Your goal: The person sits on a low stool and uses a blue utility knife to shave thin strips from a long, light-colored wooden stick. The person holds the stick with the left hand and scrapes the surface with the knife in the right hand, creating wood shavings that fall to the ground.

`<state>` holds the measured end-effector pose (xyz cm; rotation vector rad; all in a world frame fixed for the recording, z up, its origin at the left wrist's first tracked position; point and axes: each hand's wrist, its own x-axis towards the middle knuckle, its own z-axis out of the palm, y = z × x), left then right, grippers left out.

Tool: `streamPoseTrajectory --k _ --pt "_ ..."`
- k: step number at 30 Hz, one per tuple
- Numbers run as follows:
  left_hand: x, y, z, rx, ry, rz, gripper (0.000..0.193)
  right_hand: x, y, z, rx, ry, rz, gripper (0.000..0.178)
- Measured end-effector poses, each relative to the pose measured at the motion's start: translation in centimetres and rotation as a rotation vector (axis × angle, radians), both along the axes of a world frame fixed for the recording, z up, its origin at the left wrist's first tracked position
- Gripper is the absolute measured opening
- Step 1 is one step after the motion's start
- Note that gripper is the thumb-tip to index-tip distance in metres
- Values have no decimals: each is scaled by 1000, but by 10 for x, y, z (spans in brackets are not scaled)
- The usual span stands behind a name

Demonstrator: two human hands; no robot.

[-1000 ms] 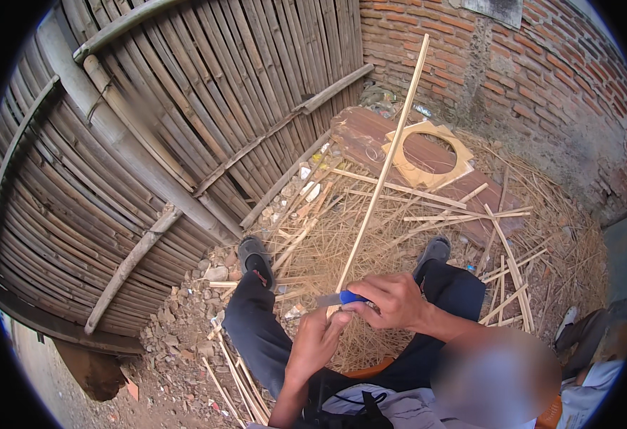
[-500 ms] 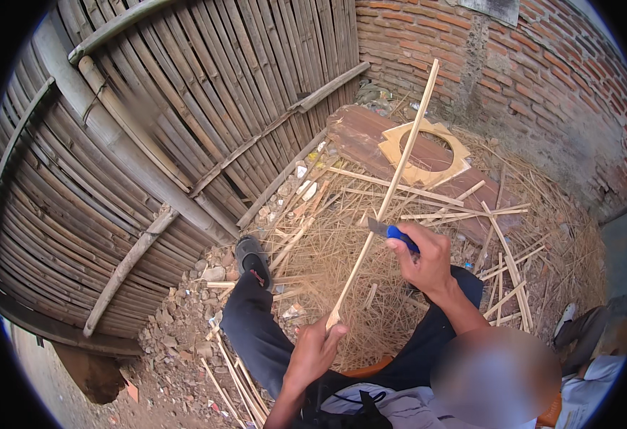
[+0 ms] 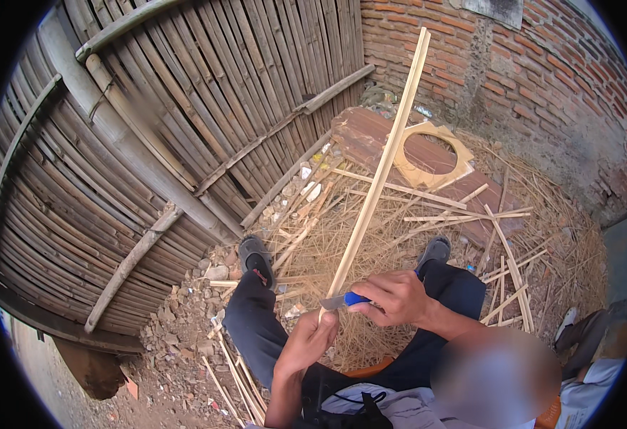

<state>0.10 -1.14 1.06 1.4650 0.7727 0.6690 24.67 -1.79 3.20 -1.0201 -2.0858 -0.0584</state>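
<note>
A long, pale bamboo strip (image 3: 374,187) slants up and away from me over the ground. Its near end is gripped in my left hand (image 3: 306,342), thumb on top. In my right hand (image 3: 397,299) is a knife (image 3: 343,300) with a blue handle and a short grey blade. The blade lies across the strip close to my left thumb, touching or nearly touching the wood. Both hands are closed and near each other between my knees.
A brown board (image 3: 360,129) on the ground bears a pale frame with a round hole (image 3: 463,169). Shavings (image 3: 371,250) and loose strips (image 3: 511,268) litter the ground. A bamboo wall (image 3: 213,93) stands left, a brick wall (image 3: 542,79) right. Another person's leg (image 3: 586,332) shows at far right.
My right hand has drawn the knife down and nearer, from partway along the strip to beside my left thumb. The strip's far end has risen and swung slightly left.
</note>
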Motion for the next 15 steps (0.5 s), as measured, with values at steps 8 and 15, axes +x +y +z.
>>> streamPoseTrajectory --k 8,15 --pt "0 3 -3 55 17 -16 52 -6 0 2 -32 18 18 28" --pt "1 3 -4 36 7 -8 51 -9 -3 6 -23 24 -32 27"
